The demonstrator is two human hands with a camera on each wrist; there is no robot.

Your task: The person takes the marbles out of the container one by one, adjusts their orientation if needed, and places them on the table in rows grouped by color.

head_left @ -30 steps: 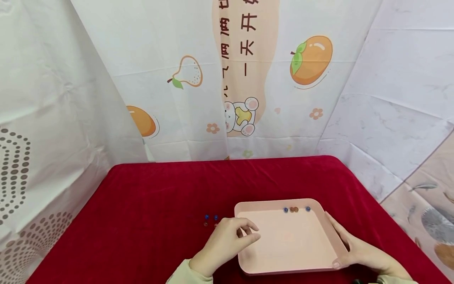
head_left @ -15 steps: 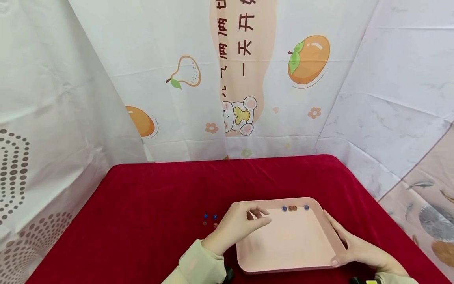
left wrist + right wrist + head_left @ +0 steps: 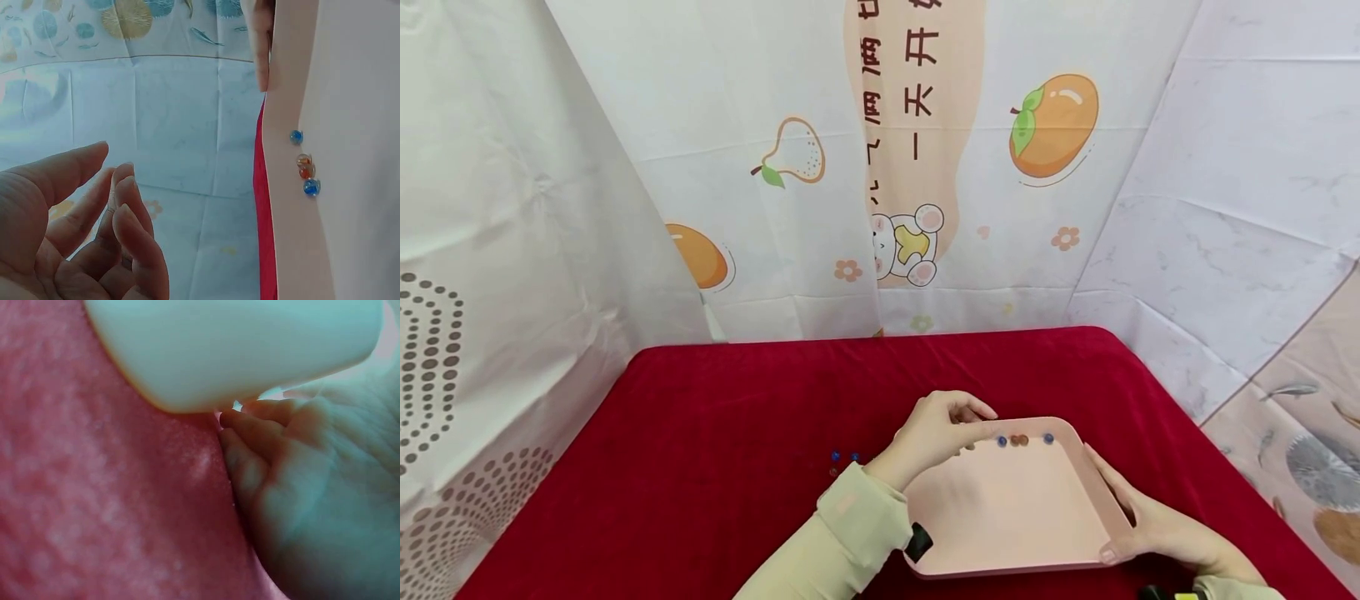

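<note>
A shallow pink tray (image 3: 1015, 508) lies on the red cloth. Along the inside of its far wall sit several glass marbles, among them a blue marble (image 3: 1048, 438) and an orange marble (image 3: 306, 171). My left hand (image 3: 936, 429) hovers over the tray's far left corner, fingers loosely bent. No marble shows between its thumb and fingers in the left wrist view. At the tray's right side, my right hand (image 3: 1150, 521) grips the wall, thumb at the near corner and fingers along the outside. The right wrist view shows those fingers (image 3: 250, 431) against the tray's underside.
Left of the tray, more marbles lie on the cloth, including a blue marble (image 3: 836, 456); my left arm partly covers that group. The red cloth (image 3: 715, 483) spreads over the table, with a printed curtain (image 3: 775, 242) hanging behind.
My left hand has moved forward and to the right, from the tray's left wall to its far left corner. My right hand stays on the tray.
</note>
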